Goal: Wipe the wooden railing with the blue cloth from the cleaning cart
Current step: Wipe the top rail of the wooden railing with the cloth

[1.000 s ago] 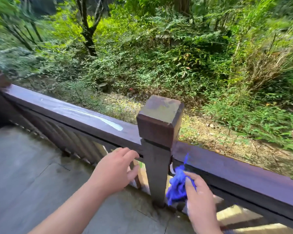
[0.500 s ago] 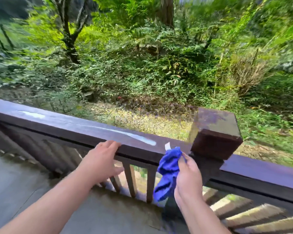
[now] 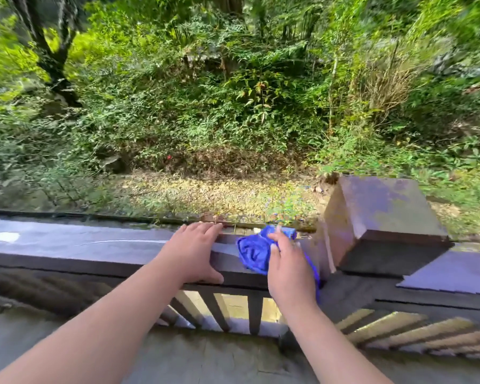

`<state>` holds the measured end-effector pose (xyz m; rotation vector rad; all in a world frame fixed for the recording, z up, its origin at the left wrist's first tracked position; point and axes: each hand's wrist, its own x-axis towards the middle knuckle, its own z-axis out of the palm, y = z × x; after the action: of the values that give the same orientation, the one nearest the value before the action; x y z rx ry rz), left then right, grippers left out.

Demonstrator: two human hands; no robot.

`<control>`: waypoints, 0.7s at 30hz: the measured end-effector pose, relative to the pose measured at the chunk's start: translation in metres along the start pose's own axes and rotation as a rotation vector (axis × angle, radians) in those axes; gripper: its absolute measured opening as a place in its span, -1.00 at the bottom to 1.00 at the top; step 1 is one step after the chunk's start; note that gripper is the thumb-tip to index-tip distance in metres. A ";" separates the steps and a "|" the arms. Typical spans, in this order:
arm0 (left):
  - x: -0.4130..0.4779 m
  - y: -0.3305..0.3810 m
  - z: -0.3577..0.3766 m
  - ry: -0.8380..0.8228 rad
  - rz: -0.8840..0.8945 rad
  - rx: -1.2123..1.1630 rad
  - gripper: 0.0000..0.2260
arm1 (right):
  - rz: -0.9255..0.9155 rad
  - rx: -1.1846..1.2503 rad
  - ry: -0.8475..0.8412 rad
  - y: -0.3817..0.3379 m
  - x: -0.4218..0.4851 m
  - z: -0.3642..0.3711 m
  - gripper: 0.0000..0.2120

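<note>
The dark wooden railing (image 3: 81, 246) runs across the view, its flat top shining with wet streaks. A crumpled blue cloth (image 3: 254, 252) lies on the rail top just left of the square post (image 3: 380, 214). My right hand (image 3: 287, 266) presses down on the cloth and grips it; part of the cloth hangs below my wrist. My left hand (image 3: 196, 252) lies flat on the rail top just left of the cloth, fingers over the far edge and thumb on the near face. The cleaning cart is out of view.
Vertical balusters (image 3: 254, 311) stand under the rail. A grey stone floor (image 3: 205, 358) lies at my feet. Beyond the railing are leaf-strewn ground and thick green bushes and trees (image 3: 233, 92).
My right hand has lifted the cloth from beside the post's lower part up onto the rail top. My left hand has settled on the rail. The view has shifted left, the post now at right.
</note>
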<state>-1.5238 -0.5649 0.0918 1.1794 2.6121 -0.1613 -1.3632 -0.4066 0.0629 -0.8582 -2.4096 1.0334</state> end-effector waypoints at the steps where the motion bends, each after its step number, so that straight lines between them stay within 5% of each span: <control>1: 0.005 -0.006 0.001 -0.022 0.005 0.010 0.17 | -0.004 -0.021 0.008 0.002 0.001 0.002 -0.71; 9: 0.016 -0.019 -0.003 -0.086 0.092 0.071 -0.04 | -0.081 -0.299 -0.128 0.005 -0.001 0.018 -0.55; 21: -0.006 -0.118 -0.004 -0.054 0.157 -0.023 0.03 | -0.110 -0.364 -0.118 -0.028 -0.007 0.062 -0.62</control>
<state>-1.6094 -0.6464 0.0964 1.3466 2.4557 -0.1291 -1.4032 -0.4579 0.0424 -0.7839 -2.7618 0.6293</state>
